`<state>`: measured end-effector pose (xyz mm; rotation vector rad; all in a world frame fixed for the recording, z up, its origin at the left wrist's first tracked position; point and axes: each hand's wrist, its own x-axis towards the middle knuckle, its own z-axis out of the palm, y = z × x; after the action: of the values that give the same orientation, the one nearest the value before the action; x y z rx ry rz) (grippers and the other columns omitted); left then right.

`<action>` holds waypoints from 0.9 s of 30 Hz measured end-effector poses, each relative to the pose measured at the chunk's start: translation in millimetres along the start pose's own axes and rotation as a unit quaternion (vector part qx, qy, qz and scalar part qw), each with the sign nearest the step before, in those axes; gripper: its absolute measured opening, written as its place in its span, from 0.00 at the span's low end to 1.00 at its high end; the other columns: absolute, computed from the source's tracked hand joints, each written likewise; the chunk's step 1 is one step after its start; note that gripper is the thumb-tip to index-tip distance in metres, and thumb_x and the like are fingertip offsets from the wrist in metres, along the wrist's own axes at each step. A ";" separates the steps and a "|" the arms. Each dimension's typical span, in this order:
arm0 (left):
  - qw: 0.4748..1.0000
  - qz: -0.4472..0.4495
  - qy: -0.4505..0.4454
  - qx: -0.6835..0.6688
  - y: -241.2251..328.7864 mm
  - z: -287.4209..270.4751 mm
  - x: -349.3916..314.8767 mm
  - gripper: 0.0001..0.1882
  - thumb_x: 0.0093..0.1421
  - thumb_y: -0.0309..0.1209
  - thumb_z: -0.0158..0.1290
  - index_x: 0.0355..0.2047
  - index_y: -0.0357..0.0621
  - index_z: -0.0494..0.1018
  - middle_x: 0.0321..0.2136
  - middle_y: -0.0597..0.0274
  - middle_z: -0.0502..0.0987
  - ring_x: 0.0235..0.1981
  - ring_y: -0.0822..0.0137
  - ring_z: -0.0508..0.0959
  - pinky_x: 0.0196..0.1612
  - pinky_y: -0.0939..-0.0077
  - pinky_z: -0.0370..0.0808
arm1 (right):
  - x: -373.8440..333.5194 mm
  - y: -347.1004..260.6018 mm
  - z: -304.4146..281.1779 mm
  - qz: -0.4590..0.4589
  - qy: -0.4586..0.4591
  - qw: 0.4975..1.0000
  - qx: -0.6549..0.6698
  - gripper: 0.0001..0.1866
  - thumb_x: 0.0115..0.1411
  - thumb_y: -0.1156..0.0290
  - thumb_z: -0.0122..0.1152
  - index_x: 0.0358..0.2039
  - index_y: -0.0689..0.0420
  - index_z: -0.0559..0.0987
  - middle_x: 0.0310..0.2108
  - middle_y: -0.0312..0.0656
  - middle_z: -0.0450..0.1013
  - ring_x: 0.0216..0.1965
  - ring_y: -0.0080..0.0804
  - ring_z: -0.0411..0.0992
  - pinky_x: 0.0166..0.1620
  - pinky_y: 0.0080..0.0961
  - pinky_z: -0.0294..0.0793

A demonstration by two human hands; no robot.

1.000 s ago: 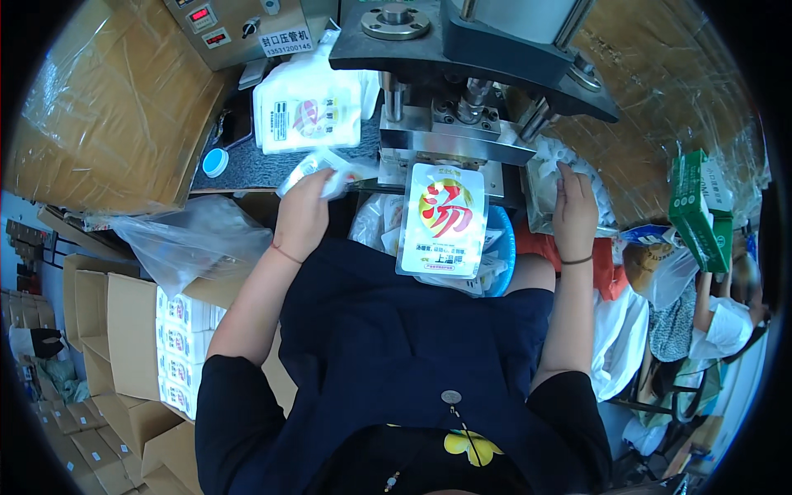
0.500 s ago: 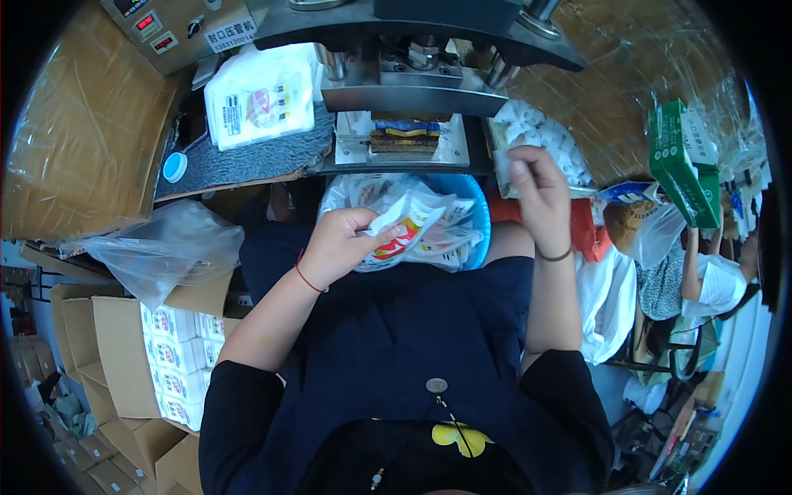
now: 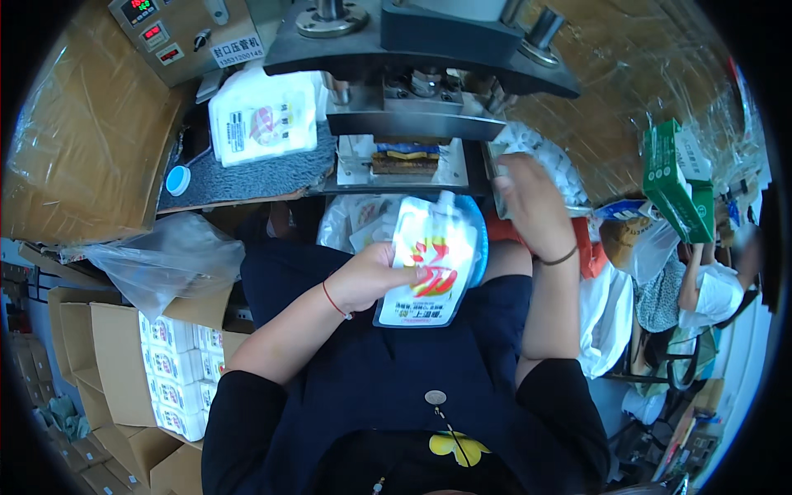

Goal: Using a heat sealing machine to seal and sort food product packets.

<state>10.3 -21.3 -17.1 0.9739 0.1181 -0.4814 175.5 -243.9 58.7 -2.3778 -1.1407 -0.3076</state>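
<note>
My left hand (image 3: 367, 276) is closed on the left side of a flat white plastic pouch (image 3: 429, 289) with red, yellow and green print. The pouch is held above my lap, and a small narrow white tip stands up from its top edge. To the right, my right hand (image 3: 535, 202) is over the near-left edge of a tray of small white plastic pieces (image 3: 544, 153). Its fingers are bent together and slightly blurred; whatever they hold is hidden. Behind the pouch, a blue basin (image 3: 481, 235) lined with clear plastic holds more pouches (image 3: 363, 216).
A press machine (image 3: 417, 124) with a metal jaw stands ahead, its control box (image 3: 177, 41) at the left. Stacked white pouches (image 3: 262, 120) and a blue cap (image 3: 177, 180) lie on a grey mat. Cartons stand left, a green box (image 3: 676, 181) right. Another person (image 3: 709, 280) sits far right.
The pouch in my left hand has come up out of the basin toward me, its printed face now showing flat. My right hand has turned over at the tray, fingers curling downward.
</note>
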 end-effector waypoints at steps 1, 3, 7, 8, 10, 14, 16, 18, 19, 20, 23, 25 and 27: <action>0.999 0.020 0.018 -0.026 5.2 -6.3 2.0 0.19 0.63 0.26 0.59 0.53 0.33 0.73 0.47 0.54 0.80 0.47 0.66 0.81 0.53 0.68 0.78 | -0.3 14.1 -4.1 0.038 0.010 0.994 -0.101 0.18 0.68 0.58 0.52 0.48 0.59 0.77 0.45 0.53 0.73 0.46 0.53 0.72 0.49 0.40 0.72; 0.997 0.025 0.057 -0.050 25.9 -17.3 12.2 0.18 0.63 0.23 0.57 0.52 0.31 0.72 0.47 0.51 0.80 0.47 0.62 0.82 0.51 0.65 0.80 | -7.5 39.9 -9.9 0.118 -0.091 0.982 -0.117 0.18 0.67 0.56 0.53 0.47 0.57 0.77 0.43 0.53 0.74 0.46 0.55 0.72 0.49 0.40 0.72; 0.995 0.046 0.068 -0.055 46.4 -43.6 25.7 0.17 0.63 0.23 0.56 0.51 0.30 0.72 0.48 0.47 0.80 0.46 0.59 0.83 0.51 0.63 0.81 | -5.3 56.6 2.9 0.099 -0.210 0.972 0.046 0.16 0.67 0.58 0.53 0.44 0.57 0.77 0.36 0.52 0.76 0.41 0.53 0.74 0.44 0.40 0.73; 0.994 0.043 0.069 -0.068 46.9 -46.4 26.6 0.16 0.64 0.23 0.56 0.51 0.31 0.72 0.48 0.47 0.79 0.47 0.59 0.82 0.51 0.63 0.81 | -4.2 54.9 5.1 0.078 -0.190 0.977 0.058 0.17 0.66 0.56 0.53 0.41 0.57 0.77 0.32 0.52 0.76 0.38 0.53 0.75 0.42 0.41 0.73; 0.983 0.083 0.162 0.009 37.2 -58.7 28.2 0.20 0.65 0.28 0.56 0.55 0.34 0.68 0.42 0.54 0.80 0.40 0.63 0.82 0.44 0.66 0.81 | -8.6 51.0 4.4 0.078 -0.163 0.978 0.108 0.14 0.65 0.60 0.55 0.41 0.58 0.76 0.34 0.51 0.76 0.38 0.51 0.75 0.42 0.39 0.73; 0.581 0.461 0.449 0.498 83.0 -117.0 10.0 0.27 0.66 0.32 0.54 0.62 0.38 0.60 0.55 0.45 0.67 0.57 0.51 0.71 0.59 0.56 0.69 | -34.0 76.0 8.4 0.082 -0.100 0.970 0.207 0.09 0.64 0.71 0.56 0.42 0.59 0.76 0.36 0.46 0.75 0.36 0.41 0.75 0.43 0.34 0.73; 0.466 0.293 0.446 0.705 101.6 -130.6 -8.0 0.31 0.64 0.38 0.55 0.64 0.41 0.60 0.65 0.36 0.56 0.66 0.42 0.59 0.66 0.45 0.56 | -36.5 76.4 7.1 0.119 -0.019 0.977 0.177 0.08 0.64 0.74 0.54 0.43 0.60 0.75 0.37 0.45 0.73 0.39 0.38 0.73 0.45 0.30 0.71; 0.411 0.176 0.404 0.798 84.7 -139.5 -22.9 0.32 0.63 0.45 0.53 0.64 0.44 0.63 0.68 0.37 0.54 0.67 0.43 0.59 0.65 0.44 0.57 | -33.6 71.5 12.9 0.115 0.050 0.981 0.151 0.08 0.65 0.74 0.54 0.43 0.61 0.75 0.39 0.46 0.73 0.41 0.39 0.72 0.47 0.29 0.70; 0.438 0.195 0.346 0.806 78.0 -126.9 -29.1 0.30 0.65 0.45 0.51 0.63 0.45 0.64 0.67 0.39 0.56 0.66 0.43 0.60 0.64 0.44 0.58 | -36.0 66.9 10.2 0.110 0.103 0.981 0.125 0.08 0.65 0.74 0.53 0.43 0.62 0.74 0.39 0.47 0.72 0.41 0.39 0.71 0.48 0.29 0.70; 0.465 0.211 0.288 0.810 68.0 -120.5 -37.6 0.27 0.67 0.44 0.48 0.62 0.45 0.66 0.66 0.41 0.58 0.66 0.43 0.60 0.63 0.44 0.59 | -41.2 57.1 6.9 0.105 0.153 0.978 0.098 0.08 0.65 0.74 0.53 0.43 0.63 0.74 0.39 0.47 0.72 0.42 0.40 0.71 0.48 0.30 0.70; 0.578 0.252 0.373 0.681 54.5 -107.9 -45.9 0.16 0.65 0.26 0.42 0.48 0.45 0.77 0.40 0.52 0.80 0.44 0.44 0.77 0.48 0.55 0.73 | -41.2 21.9 6.0 0.079 0.153 0.977 0.123 0.08 0.67 0.73 0.50 0.43 0.62 0.74 0.38 0.45 0.71 0.40 0.34 0.70 0.46 0.27 0.69; 0.749 0.325 0.354 0.458 53.4 -99.9 -46.6 0.11 0.68 0.28 0.47 0.43 0.38 0.78 0.28 0.60 0.80 0.31 0.65 0.78 0.38 0.69 0.75 | -28.8 -17.5 11.8 0.042 0.076 0.977 0.196 0.07 0.65 0.74 0.51 0.40 0.63 0.76 0.36 0.47 0.74 0.38 0.37 0.73 0.44 0.29 0.71; 0.852 0.269 0.314 0.321 36.2 -99.9 -44.2 0.10 0.66 0.32 0.57 0.36 0.36 0.79 0.25 0.69 0.78 0.26 0.84 0.73 0.31 0.84 0.72 | -12.3 -40.2 23.6 -0.090 -0.006 0.980 0.179 0.05 0.62 0.74 0.57 0.35 0.61 0.78 0.32 0.48 0.75 0.36 0.46 0.74 0.41 0.33 0.73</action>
<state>-1.4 92.3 -32.2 1.7360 0.2709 0.3734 136.3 -218.5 46.6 -1.9710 -1.2976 -0.1336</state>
